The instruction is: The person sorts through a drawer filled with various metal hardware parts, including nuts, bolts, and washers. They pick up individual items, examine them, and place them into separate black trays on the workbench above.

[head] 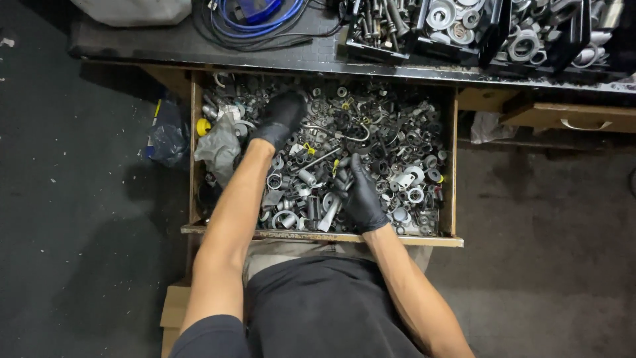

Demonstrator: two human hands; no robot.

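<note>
Two black-gloved hands down in an open wooden drawer (pixel 193 166) packed with loose grey metal hardware (pixel 391 142): washers, rings, sleeves, bolts, a few small yellow bits mixed in.

Left hand (pixel 281 118) reaches far into the back-left part of the drawer, palm down on the pile; fingers curled into the parts, can't tell whether they grip anything.

Right hand (pixel 360 192) sits nearer the front edge, centre-right, fingers bent and drawn together around something small and dark with a yellow speck at the tip; exact part too small to tell.

Short silver metal tube (pixel 328 213) lies tilted just beside the right hand, on its left. Crumpled grey plastic bag (pixel 218 147) stuffed against the drawer's left wall, round yellow cap (pixel 203 126) just above it.

Drawer hangs out from under a dark bench (pixel 199 46). On the bench: coiled blue and black cables (pixel 255 20), black trays of sorted metal washers and bolts (pixel 457 26). Second wooden drawer (pixel 570 117) slightly open to the right. Dark blue plastic bag (pixel 167 136) on the floor left of the open drawer.
</note>
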